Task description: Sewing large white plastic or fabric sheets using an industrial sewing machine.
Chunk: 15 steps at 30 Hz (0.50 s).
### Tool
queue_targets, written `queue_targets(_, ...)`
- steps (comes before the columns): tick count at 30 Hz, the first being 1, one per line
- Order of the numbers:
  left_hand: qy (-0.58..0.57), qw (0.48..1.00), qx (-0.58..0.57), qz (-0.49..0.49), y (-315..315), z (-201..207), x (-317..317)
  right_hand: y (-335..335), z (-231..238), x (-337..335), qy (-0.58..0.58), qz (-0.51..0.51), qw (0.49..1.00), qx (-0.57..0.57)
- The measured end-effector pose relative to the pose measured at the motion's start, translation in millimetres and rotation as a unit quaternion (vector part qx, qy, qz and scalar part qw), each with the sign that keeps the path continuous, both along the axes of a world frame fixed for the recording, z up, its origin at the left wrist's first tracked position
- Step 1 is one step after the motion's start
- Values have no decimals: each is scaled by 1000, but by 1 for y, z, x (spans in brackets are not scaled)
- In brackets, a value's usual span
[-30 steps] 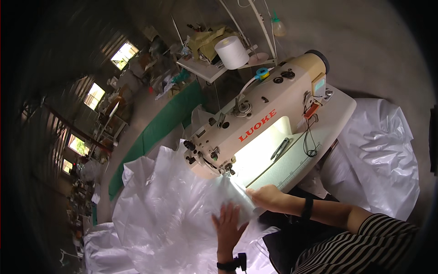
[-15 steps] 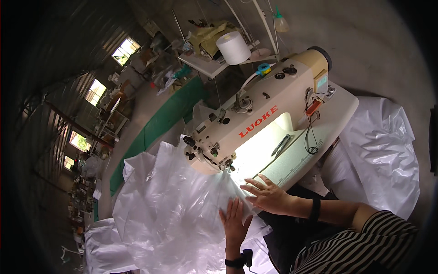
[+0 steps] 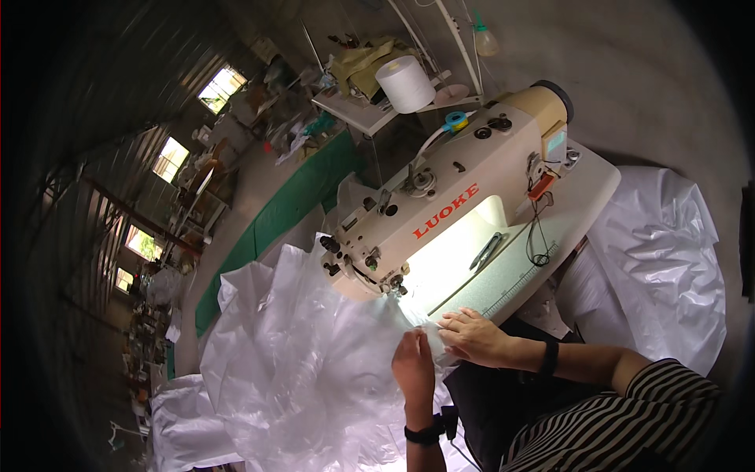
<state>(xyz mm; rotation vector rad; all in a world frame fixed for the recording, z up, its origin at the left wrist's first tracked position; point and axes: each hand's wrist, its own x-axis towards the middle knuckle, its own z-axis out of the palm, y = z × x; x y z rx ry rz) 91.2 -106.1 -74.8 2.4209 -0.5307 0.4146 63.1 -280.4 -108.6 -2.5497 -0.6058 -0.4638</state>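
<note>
A large sheet of thin, shiny white plastic [image 3: 307,370] spreads in wrinkles over the left side of the sewing machine's work surface. One corner of it runs under the sewing machine's [image 3: 440,208] lit needle area. Just in front of the needle, my left hand [image 3: 413,366] is closed, its fingertips pinching the sheet's near edge. Close beside it, my right hand [image 3: 476,338] has its fingers bent together over the same edge, by the front rim of the machine bed; the fingertips are partly hidden.
Tweezers [image 3: 486,250] and a dark looped cord [image 3: 539,258] lie on the machine bed. A white thread cone [image 3: 405,84] stands behind the machine. More white plastic sheeting [image 3: 653,252] is heaped at the right. A green-sided table [image 3: 275,224] stretches away at the back left.
My left hand has gone from lying flat with spread fingers to a pinch on the sheet, moving up toward my right hand. My right hand's fingers have drawn together.
</note>
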Motion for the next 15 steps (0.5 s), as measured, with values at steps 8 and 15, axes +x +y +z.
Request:
queue_targets(8,94,988,-101,64,-4,-33,14,-19,19,4,48,-5,997,60)
queue_targets(15,18,995,-32,94,-16,-27,36,9,10,42,42,-83,996,12)
